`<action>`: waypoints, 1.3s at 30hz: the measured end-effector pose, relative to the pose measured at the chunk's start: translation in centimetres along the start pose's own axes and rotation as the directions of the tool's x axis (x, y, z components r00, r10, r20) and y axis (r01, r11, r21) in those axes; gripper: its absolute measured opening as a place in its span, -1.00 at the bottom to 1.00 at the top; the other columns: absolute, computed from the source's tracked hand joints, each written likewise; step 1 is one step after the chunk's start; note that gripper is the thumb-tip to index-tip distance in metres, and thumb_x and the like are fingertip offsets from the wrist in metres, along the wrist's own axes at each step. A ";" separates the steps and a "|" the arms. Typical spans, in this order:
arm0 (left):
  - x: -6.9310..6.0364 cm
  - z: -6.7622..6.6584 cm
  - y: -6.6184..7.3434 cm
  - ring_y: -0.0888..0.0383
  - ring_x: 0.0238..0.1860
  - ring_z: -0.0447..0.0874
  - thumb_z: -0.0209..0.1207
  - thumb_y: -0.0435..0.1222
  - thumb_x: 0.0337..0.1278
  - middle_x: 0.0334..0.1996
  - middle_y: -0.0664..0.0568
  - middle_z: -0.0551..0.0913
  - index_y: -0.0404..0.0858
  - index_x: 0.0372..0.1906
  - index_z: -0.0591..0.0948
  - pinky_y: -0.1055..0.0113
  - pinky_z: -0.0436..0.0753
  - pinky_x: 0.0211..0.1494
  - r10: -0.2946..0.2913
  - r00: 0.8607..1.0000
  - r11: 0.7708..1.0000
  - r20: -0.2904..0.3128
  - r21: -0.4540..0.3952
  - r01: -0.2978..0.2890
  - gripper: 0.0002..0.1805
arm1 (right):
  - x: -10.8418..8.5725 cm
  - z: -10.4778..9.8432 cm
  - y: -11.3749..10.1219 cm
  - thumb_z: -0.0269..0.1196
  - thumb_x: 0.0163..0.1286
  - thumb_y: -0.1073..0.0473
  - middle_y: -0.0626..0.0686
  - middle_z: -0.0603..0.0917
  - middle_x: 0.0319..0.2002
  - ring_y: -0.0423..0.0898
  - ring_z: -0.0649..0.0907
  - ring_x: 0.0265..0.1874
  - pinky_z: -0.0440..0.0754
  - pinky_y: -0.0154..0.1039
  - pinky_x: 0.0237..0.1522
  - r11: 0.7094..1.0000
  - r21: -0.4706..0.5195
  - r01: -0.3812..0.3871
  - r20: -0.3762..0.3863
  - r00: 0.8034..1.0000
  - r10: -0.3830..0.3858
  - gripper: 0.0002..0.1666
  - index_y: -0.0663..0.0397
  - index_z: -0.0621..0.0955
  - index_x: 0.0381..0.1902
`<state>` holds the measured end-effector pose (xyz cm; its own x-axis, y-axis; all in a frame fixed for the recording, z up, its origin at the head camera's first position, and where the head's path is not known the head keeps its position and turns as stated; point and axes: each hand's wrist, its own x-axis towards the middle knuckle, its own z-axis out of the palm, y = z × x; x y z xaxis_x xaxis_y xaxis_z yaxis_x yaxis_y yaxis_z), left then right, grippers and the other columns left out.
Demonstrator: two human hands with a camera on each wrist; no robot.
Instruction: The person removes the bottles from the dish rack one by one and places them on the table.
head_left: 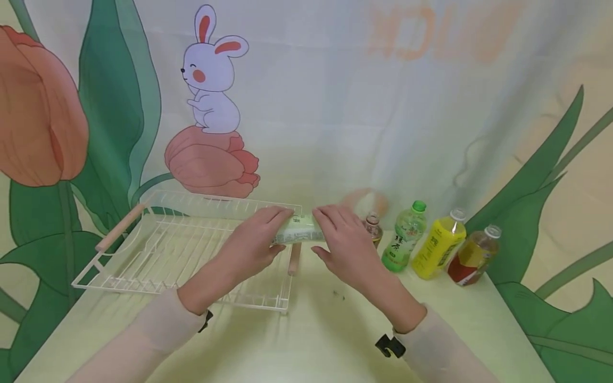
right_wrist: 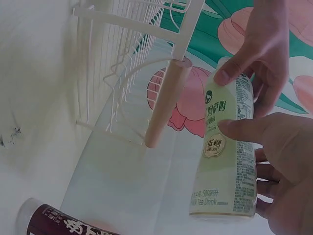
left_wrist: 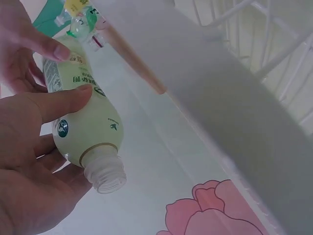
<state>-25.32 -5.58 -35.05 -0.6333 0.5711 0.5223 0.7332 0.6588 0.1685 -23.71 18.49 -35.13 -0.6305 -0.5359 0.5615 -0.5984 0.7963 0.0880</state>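
A pale green tea drink bottle (head_left: 299, 230) lies sideways in the air between my two hands, above the table beside the rack. My left hand (head_left: 255, 236) grips its neck half and my right hand (head_left: 346, 242) grips its base half. In the left wrist view the bottle's clear threaded neck (left_wrist: 105, 174) has no cap on it, and the left thumb (left_wrist: 66, 103) lies across the label. The right wrist view shows the label (right_wrist: 220, 147) and flat base, with the right hand (right_wrist: 283, 156) wrapped round from the side.
A white wire dish rack (head_left: 177, 250) with wooden handles stands at the left of the table. To the right are a green bottle (head_left: 404, 239), a yellow bottle (head_left: 438, 244), a red-labelled bottle (head_left: 474, 256) and a dark bottle (head_left: 373, 227) partly behind my right hand.
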 end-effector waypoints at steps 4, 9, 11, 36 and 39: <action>0.2 0.0 0.4 -0.07 0.30 0.58 0.58 -0.54 -0.06 0.27 -0.09 0.61 -0.35 0.36 0.55 0.14 0.68 0.25 0.026 1.000 1.000 0.013 0.005 -0.026 -0.22 | 0.1 0.3 0.0 0.66 0.17 0.13 0.13 0.65 0.20 0.12 0.59 0.22 0.55 0.05 0.30 0.999 -0.037 0.007 0.019 1.000 -0.007 -0.18 0.22 0.58 0.33; 0.0 0.2 0.7 -0.08 0.30 0.58 0.60 -0.50 -0.06 0.27 -0.10 0.62 -0.35 0.36 0.55 0.12 0.70 0.23 0.055 0.997 0.998 0.057 0.030 -0.057 -0.21 | -0.3 0.7 -0.1 0.66 0.16 0.14 0.09 0.69 0.13 0.10 0.62 0.16 0.61 0.07 0.17 0.999 -0.038 0.019 0.038 0.999 -0.018 -0.25 0.16 0.61 0.27; 0.0 0.1 0.7 -0.09 0.31 0.58 0.62 -0.47 -0.07 0.28 -0.11 0.61 -0.36 0.36 0.54 0.12 0.70 0.23 0.061 0.996 0.997 0.069 0.044 -0.064 -0.20 | -0.4 0.8 0.0 0.66 0.17 0.14 0.08 0.69 0.11 0.10 0.62 0.14 0.61 0.08 0.17 0.999 -0.029 0.019 0.034 0.999 -0.018 -0.27 0.15 0.62 0.25; 0.5 -1.7 1.4 -0.19 0.48 0.39 0.68 -0.24 -0.07 0.38 -0.18 0.51 -0.27 0.46 0.46 -0.06 0.46 0.47 0.158 0.987 0.954 0.009 0.256 -0.155 -0.05 | -1.1 1.7 1.9 0.60 0.25 0.12 0.15 0.60 0.06 0.05 0.58 -0.11 0.62 -0.06 -0.17 0.949 0.270 -0.160 0.118 0.984 0.133 -0.27 0.24 0.57 0.30; 0.2 -2.5 1.5 -0.20 0.50 0.36 0.67 -0.24 -0.05 0.41 -0.20 0.48 -0.28 0.47 0.46 -0.08 0.43 0.49 0.172 0.985 0.960 -0.026 0.230 -0.162 -0.05 | -1.0 1.8 2.1 0.57 0.30 0.11 0.16 0.59 0.11 0.05 0.58 -0.08 0.63 -0.04 -0.15 0.915 0.327 -0.237 0.155 0.968 0.195 -0.27 0.24 0.54 0.33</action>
<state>-23.70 -5.69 -32.61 -0.4907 0.6629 0.5654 0.7491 0.6524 -0.1149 -25.30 20.18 -37.01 -0.8040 -0.4068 0.4337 -0.5600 0.7634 -0.3219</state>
